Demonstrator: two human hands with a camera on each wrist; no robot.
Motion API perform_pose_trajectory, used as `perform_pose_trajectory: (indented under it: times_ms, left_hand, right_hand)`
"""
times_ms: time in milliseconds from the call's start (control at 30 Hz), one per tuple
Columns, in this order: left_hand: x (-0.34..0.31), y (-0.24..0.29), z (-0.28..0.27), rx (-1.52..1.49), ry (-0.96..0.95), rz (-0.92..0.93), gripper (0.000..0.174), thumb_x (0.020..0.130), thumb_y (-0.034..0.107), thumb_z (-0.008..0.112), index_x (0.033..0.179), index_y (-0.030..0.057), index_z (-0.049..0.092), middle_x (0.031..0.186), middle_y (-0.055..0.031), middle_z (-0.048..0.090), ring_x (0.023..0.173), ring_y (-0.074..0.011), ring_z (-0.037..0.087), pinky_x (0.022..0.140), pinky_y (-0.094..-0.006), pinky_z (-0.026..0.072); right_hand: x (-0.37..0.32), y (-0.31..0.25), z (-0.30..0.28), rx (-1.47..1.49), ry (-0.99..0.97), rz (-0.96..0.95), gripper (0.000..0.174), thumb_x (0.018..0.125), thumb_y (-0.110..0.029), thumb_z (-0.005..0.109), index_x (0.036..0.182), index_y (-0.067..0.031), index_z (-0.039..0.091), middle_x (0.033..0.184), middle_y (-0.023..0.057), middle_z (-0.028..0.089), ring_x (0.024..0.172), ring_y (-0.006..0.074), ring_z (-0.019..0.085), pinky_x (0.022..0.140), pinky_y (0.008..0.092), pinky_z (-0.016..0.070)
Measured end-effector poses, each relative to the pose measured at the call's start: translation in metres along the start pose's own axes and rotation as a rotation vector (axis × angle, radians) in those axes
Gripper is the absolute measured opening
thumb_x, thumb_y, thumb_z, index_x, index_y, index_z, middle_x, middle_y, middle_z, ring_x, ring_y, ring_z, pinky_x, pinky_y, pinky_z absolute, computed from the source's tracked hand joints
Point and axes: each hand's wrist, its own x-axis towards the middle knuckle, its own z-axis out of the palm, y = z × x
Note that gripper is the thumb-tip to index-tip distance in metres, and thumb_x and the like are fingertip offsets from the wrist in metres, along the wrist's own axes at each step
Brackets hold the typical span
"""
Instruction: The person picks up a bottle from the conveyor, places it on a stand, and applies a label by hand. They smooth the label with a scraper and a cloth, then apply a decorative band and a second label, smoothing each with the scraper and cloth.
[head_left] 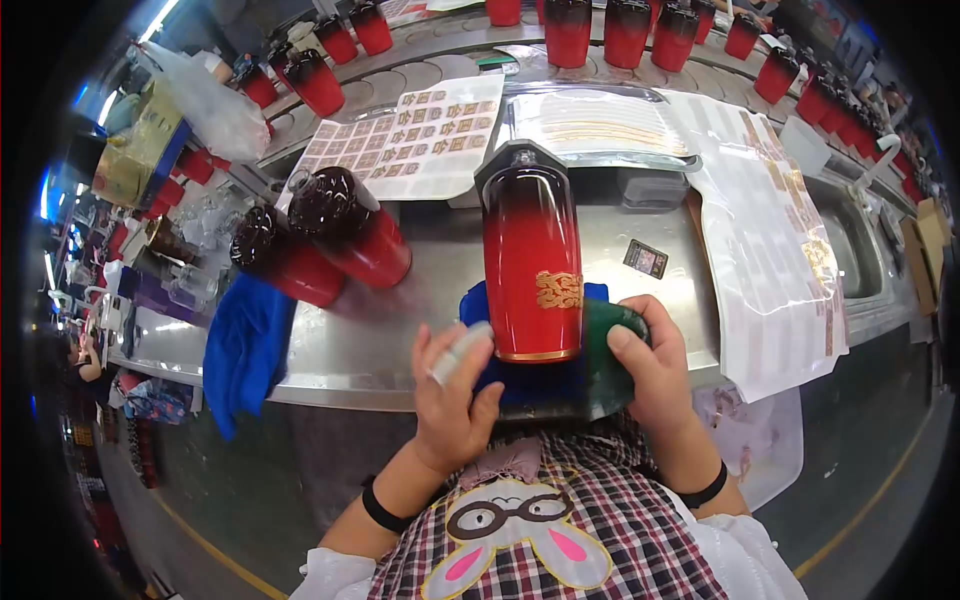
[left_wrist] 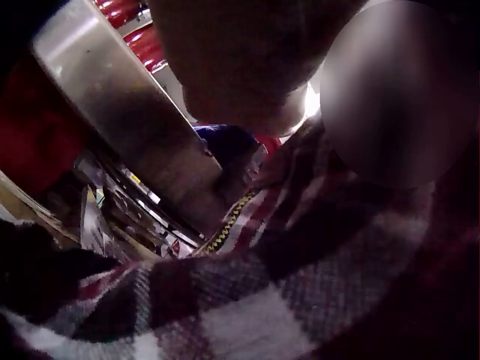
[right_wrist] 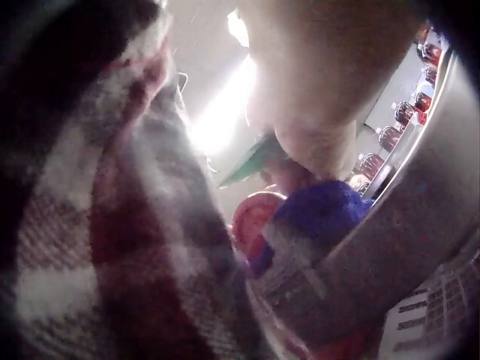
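A glossy bottle, black at the top and red below (head_left: 530,240), has a gold emblem (head_left: 559,290) low on its right side. Its base is over a blue cloth (head_left: 472,305) at the counter's front edge. My right hand (head_left: 655,365) pinches a dark green sheet (head_left: 606,385) between thumb and fingers, right of the base. Left of the base, my left hand (head_left: 450,395) has loosely bent fingers, one in a pale cover; contact with the bottle cannot be told. The right wrist view shows the green sheet (right_wrist: 255,159), blue cloth (right_wrist: 319,214) and round red base (right_wrist: 251,217).
Two more bottles (head_left: 365,240) (head_left: 290,262) and a blue cloth (head_left: 245,345) are at the left. Sticker sheets (head_left: 400,145) (head_left: 770,250) lie behind and right. A small black card (head_left: 645,259) and a clear box (head_left: 655,190) are on the counter (head_left: 440,250). Several bottles line the back.
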Motion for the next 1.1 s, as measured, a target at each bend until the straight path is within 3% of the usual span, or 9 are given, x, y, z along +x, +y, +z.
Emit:
perform_pose_trajectory:
  times_ms: [100, 233, 367, 500, 533, 600, 667, 900, 1100]
  left_hand:
    - [0.005, 0.01, 0.001, 0.027, 0.083, 0.143, 0.026, 0.087, 0.005, 0.064, 0.112, 0.0111, 0.063, 0.108, -0.0115, 0.068, 0.108, -0.0294, 0.058, 0.112, -0.0551, 0.0296]
    - [0.03, 0.008, -0.001, 0.069, 0.037, 0.419, 0.026, 0.077, 0.005, 0.07, 0.101, 0.0148, 0.069, 0.106, -0.0061, 0.069, 0.109, -0.0243, 0.059, 0.112, -0.0502, 0.031]
    - [0.051, 0.014, 0.005, 0.091, -0.065, 0.569, 0.03, 0.078, 0.007, 0.069, 0.106, 0.0157, 0.069, 0.11, -0.0054, 0.069, 0.113, -0.0245, 0.058, 0.114, -0.0506, 0.0287]
    - [0.048, 0.008, 0.003, 0.063, 0.009, 0.292, 0.046, 0.078, 0.02, 0.073, 0.121, 0.0093, 0.062, 0.124, -0.0145, 0.062, 0.121, -0.0345, 0.051, 0.114, -0.0558, 0.0255]
    - [0.046, 0.004, 0.002, 0.047, 0.0, 0.213, 0.048, 0.078, 0.022, 0.073, 0.123, 0.0076, 0.061, 0.126, -0.0161, 0.06, 0.121, -0.0361, 0.051, 0.113, -0.0566, 0.0252]
    - [0.038, -0.003, 0.0, 0.01, -0.016, 0.047, 0.053, 0.08, 0.024, 0.073, 0.127, 0.0043, 0.058, 0.13, -0.0195, 0.057, 0.121, -0.0394, 0.049, 0.113, -0.0582, 0.0245]
    - [0.037, -0.01, -0.005, -0.082, -0.046, 0.072, 0.055, 0.083, 0.03, 0.072, 0.128, 0.0018, 0.058, 0.132, -0.0219, 0.055, 0.119, -0.0409, 0.05, 0.109, -0.0555, 0.0308]
    - [0.021, -0.043, -0.016, -0.266, -0.088, -0.001, 0.044, 0.085, 0.029, 0.07, 0.121, 0.006, 0.063, 0.125, -0.0177, 0.061, 0.108, -0.0362, 0.057, 0.097, -0.0484, 0.0448]
    - [-0.002, -0.071, -0.066, -0.204, 0.045, -0.183, 0.022, 0.084, 0.018, 0.068, 0.103, 0.0068, 0.071, 0.103, -0.014, 0.07, 0.088, -0.0338, 0.065, 0.081, -0.0409, 0.0538]
  right_hand:
    - [0.002, -0.001, -0.002, 0.185, -0.006, 0.061, 0.022, 0.092, -0.009, 0.061, 0.111, -0.0022, 0.052, 0.095, 0.0031, 0.06, 0.081, 0.0066, 0.057, 0.073, 0.0231, 0.05]
    - [-0.001, -0.002, 0.0, 0.175, 0.007, 0.043, 0.021, 0.093, -0.008, 0.06, 0.111, -0.0019, 0.052, 0.095, 0.0029, 0.06, 0.082, 0.0075, 0.057, 0.075, 0.0236, 0.0501]
    - [-0.001, -0.008, -0.004, 0.132, -0.009, -0.015, 0.034, 0.094, -0.008, 0.059, 0.126, -0.0011, 0.051, 0.108, 0.0068, 0.062, 0.096, 0.0105, 0.059, 0.086, 0.0262, 0.0496]
    - [0.001, -0.049, -0.04, -0.407, -0.008, -0.282, 0.034, 0.092, 0.0, 0.053, 0.126, 0.0, 0.058, 0.131, 0.0136, 0.058, 0.118, 0.0173, 0.056, 0.093, 0.029, 0.0486]
    - [0.005, -0.07, -0.037, -0.292, 0.019, -0.263, 0.033, 0.089, 0.008, 0.046, 0.117, 0.0007, 0.062, 0.138, 0.0153, 0.054, 0.122, 0.0205, 0.054, 0.097, 0.0325, 0.0467]
    - [0.034, -0.105, -0.051, -0.83, -0.089, -0.66, 0.034, 0.081, 0.015, 0.042, 0.1, 0.0006, 0.067, 0.144, 0.0208, 0.049, 0.127, 0.0283, 0.052, 0.106, 0.0393, 0.0406]
    - [0.076, -0.142, -0.033, -1.072, -0.241, -0.81, 0.035, 0.077, 0.015, 0.044, 0.097, -0.0002, 0.068, 0.142, 0.0221, 0.05, 0.127, 0.0361, 0.052, 0.106, 0.0406, 0.0409]
    - [0.306, -0.122, 0.033, -1.629, -0.661, -0.758, 0.036, 0.08, 0.008, 0.052, 0.109, -0.0019, 0.069, 0.126, 0.0192, 0.061, 0.118, 0.0365, 0.056, 0.1, 0.0413, 0.0459]
    - [0.38, -0.102, 0.103, -1.708, -0.813, -0.619, 0.031, 0.088, 0.003, 0.053, 0.114, -0.005, 0.069, 0.124, 0.0184, 0.062, 0.119, 0.0347, 0.056, 0.102, 0.0414, 0.0448]
